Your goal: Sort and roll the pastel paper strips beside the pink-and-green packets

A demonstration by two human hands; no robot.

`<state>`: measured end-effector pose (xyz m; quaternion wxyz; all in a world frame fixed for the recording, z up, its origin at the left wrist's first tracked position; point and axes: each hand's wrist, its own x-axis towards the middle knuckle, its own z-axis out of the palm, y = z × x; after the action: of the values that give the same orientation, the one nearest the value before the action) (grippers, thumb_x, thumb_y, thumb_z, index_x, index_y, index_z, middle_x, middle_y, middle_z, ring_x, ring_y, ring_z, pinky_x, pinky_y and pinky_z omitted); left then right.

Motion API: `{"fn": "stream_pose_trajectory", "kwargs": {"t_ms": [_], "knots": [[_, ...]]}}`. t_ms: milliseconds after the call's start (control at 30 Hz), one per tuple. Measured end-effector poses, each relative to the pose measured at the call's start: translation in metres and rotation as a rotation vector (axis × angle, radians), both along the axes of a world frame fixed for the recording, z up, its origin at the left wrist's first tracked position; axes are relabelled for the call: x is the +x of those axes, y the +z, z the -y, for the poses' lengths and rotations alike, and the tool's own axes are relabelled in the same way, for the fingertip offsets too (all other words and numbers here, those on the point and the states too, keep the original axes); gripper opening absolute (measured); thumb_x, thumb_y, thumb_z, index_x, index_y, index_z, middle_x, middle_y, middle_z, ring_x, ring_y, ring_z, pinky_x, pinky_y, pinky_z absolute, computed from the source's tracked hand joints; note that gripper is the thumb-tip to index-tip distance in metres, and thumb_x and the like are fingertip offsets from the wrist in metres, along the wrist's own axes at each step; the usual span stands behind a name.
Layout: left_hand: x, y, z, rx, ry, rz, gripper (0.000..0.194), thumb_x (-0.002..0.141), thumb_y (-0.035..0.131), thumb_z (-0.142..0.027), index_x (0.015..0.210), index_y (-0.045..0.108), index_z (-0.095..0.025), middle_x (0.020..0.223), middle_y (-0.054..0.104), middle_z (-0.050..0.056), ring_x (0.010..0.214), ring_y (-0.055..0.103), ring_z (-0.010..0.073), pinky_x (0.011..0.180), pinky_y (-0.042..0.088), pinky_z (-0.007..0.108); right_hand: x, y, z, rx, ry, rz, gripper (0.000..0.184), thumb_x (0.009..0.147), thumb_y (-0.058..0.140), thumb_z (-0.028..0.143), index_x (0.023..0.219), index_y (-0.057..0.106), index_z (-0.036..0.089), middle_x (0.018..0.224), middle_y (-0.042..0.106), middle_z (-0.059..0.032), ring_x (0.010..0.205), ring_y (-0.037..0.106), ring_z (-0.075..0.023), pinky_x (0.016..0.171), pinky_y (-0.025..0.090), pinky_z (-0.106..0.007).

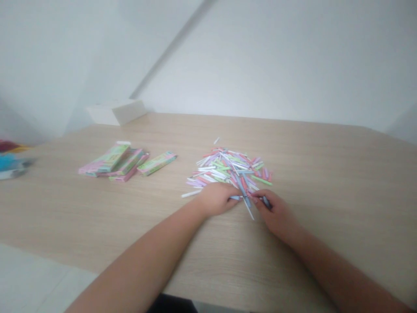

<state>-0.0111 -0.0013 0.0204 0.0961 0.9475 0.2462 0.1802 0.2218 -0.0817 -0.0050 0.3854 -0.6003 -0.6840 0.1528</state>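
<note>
Left hand [216, 199] and right hand [275, 213]: close together, not touching, fingertips apparently pinching opposite ends of one pale blue strip [235, 198], its long axis running crosswise between them. Paper strips [228, 167], mixed pink, white, green and blue, in a loose heap directly ahead of the hands, lying every way; left hand slightly nearer, at its edge. Table [329, 204], pale wood, beneath. Packets [156, 163], pink and green, ahead and left of the left hand; print too blurred to read. White box [115, 111], farther ahead and left. Coloured items [9, 163], far left, indistinct.
</note>
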Motion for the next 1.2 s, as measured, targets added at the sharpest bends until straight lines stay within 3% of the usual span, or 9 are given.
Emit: {"fn": "stream_pose_trajectory", "kwargs": {"t_ms": [1200], "knots": [[0.0000, 0.0010, 0.0013, -0.028, -0.001, -0.004, 0.035, 0.105, 0.046, -0.042, 0.124, 0.072, -0.028, 0.117, 0.076, 0.005, 0.107, 0.070, 0.0221, 0.092, 0.051, 0.032, 0.0007, 0.0016, 0.0006, 0.044, 0.023, 0.029, 0.021, 0.098, 0.056, 0.038, 0.107, 0.071, 0.027, 0.106, 0.075, -0.0051, 0.101, 0.069, -0.0251, 0.091, 0.053, -0.040]]}}
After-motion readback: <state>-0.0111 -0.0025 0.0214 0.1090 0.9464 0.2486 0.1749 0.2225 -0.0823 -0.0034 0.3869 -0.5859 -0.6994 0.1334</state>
